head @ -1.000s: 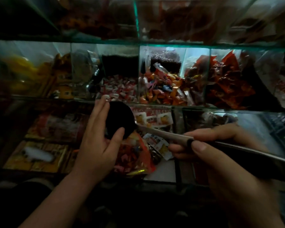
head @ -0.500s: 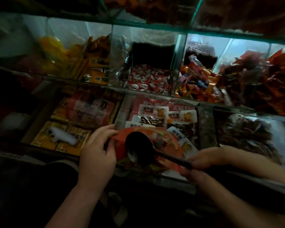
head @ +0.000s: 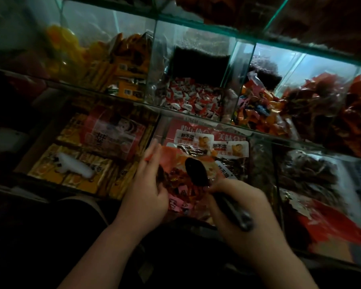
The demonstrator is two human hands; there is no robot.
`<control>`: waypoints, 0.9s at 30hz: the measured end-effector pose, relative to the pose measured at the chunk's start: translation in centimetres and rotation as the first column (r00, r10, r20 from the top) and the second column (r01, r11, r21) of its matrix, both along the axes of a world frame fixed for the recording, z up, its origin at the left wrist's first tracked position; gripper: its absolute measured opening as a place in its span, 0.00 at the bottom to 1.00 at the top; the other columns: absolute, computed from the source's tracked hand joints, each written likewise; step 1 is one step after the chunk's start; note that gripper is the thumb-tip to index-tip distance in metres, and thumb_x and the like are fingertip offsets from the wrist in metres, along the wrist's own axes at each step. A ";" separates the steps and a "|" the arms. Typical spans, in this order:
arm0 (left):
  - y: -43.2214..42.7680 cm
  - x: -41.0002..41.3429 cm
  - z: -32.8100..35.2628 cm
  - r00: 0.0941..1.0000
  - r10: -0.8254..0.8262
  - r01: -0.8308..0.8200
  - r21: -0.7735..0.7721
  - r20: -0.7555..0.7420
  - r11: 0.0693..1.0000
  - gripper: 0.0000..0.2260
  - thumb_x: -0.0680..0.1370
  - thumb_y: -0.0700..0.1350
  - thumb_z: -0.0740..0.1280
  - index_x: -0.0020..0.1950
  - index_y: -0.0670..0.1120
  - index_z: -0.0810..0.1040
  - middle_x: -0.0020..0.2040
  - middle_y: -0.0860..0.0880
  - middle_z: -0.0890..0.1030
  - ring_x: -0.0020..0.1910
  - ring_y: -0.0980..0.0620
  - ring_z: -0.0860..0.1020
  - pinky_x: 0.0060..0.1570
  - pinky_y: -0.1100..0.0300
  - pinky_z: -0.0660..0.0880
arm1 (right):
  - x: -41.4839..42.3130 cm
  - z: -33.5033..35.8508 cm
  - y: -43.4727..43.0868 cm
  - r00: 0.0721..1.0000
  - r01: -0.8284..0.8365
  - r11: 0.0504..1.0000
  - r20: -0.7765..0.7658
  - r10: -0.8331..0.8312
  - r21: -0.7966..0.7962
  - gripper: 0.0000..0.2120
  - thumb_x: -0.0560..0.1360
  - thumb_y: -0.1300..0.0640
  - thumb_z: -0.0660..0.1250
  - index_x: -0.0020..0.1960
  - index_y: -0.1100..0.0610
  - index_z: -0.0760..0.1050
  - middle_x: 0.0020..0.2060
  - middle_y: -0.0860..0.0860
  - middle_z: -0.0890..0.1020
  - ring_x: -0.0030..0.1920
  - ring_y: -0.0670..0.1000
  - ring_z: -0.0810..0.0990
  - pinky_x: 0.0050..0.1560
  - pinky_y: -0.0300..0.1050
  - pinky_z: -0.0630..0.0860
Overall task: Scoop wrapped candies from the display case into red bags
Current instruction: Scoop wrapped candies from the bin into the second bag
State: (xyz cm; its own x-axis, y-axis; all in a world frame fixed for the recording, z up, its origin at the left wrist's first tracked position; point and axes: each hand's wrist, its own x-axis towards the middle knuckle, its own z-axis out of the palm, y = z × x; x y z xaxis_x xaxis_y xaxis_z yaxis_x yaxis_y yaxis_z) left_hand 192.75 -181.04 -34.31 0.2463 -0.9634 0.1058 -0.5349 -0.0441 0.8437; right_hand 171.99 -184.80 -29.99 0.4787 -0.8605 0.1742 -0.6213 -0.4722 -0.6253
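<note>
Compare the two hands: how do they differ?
The left hand holds the red bag by its edge, fingers nearly straight; the right hand curls its fingers round the handle of the black scoop. The left hand is left of the bag, the right hand right of it. Both meet at that bag.

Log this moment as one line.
left hand: holds red bag | right hand: grips scoop, bowl at bag mouth | candies in bag
</note>
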 end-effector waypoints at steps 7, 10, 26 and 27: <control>0.1 -0.5 -0.9 1.000 -0.012 0.013 -0.037 0.022 0.999 0.40 0.80 0.28 0.57 0.83 0.59 0.49 0.79 0.71 0.47 0.73 0.78 0.49 0.60 0.86 0.52 | 2.7 -4.8 -0.1 0.970 0.154 0.982 0.173 -0.172 0.112 0.09 0.75 0.60 0.75 0.44 0.47 0.79 0.39 0.41 0.83 0.40 0.43 0.82 0.39 0.38 0.78; 0.1 -0.4 -0.9 1.000 -0.006 0.006 -0.046 0.010 0.999 0.40 0.80 0.28 0.57 0.83 0.60 0.49 0.80 0.69 0.48 0.75 0.75 0.50 0.63 0.84 0.51 | 2.6 -4.9 -0.2 0.937 0.164 0.968 0.276 -0.213 0.190 0.07 0.74 0.58 0.75 0.43 0.47 0.80 0.40 0.41 0.84 0.40 0.44 0.84 0.38 0.39 0.79; 0.9 -0.5 -0.7 1.000 0.004 -0.004 -0.025 -0.004 1.000 0.41 0.81 0.29 0.57 0.81 0.66 0.47 0.81 0.67 0.50 0.75 0.76 0.50 0.60 0.85 0.55 | -0.7 -1.7 -0.2 0.989 -0.146 0.979 0.051 0.140 0.146 0.07 0.75 0.55 0.73 0.48 0.43 0.80 0.45 0.37 0.83 0.48 0.39 0.83 0.46 0.32 0.78; 0.9 -0.5 -0.8 1.000 0.005 -0.006 -0.026 -0.005 1.000 0.41 0.81 0.29 0.56 0.81 0.65 0.47 0.82 0.65 0.50 0.76 0.74 0.50 0.61 0.84 0.54 | -1.2 -1.0 -0.1 0.984 -0.179 0.972 0.039 0.175 0.151 0.07 0.75 0.54 0.72 0.49 0.42 0.80 0.46 0.36 0.83 0.48 0.38 0.83 0.47 0.32 0.78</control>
State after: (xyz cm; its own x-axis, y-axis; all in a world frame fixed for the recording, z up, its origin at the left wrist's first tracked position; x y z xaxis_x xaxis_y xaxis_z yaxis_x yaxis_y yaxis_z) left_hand 192.24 -180.16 -35.07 0.2523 -0.9589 0.1297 -0.5304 -0.0249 0.8474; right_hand 170.80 -184.86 -31.02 0.6228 -0.7800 0.0609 -0.5194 -0.4704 -0.7134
